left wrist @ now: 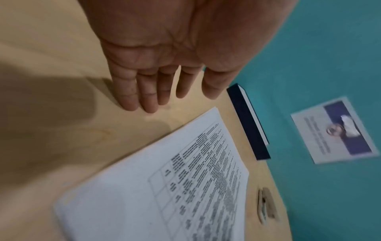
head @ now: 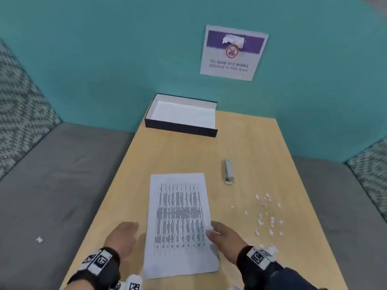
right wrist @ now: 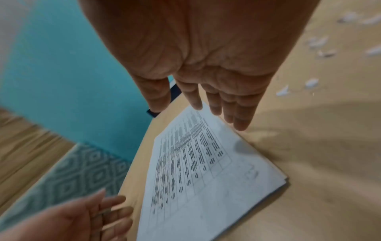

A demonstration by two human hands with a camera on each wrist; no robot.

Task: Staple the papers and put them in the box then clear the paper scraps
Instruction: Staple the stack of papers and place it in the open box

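Note:
A stack of printed papers point(head: 179, 225) point(left wrist: 175, 187) point(right wrist: 202, 171) lies flat on the wooden table point(head: 178, 153), near its front edge. My left hand point(head: 125, 235) point(left wrist: 164, 91) hovers just left of the stack with straight fingers, holding nothing. At the stack's right edge is my right hand point(head: 219, 233) point(right wrist: 206, 104), fingers straight, its thumb at the paper's edge. A white stapler point(head: 228, 171) point(left wrist: 265, 206) lies beyond the papers to the right. An open dark box point(head: 181, 125) point(left wrist: 247, 120) with a white inside stands at the table's far end. Several paper scraps point(head: 266, 214) point(right wrist: 309, 84) are scattered at the right.
A teal wall point(head: 104, 59) with a paper sign point(head: 233, 53) closes the far side. Grey bench seats point(head: 52, 185) flank the table on both sides; one white scrap point(head: 39, 239) lies on the left seat.

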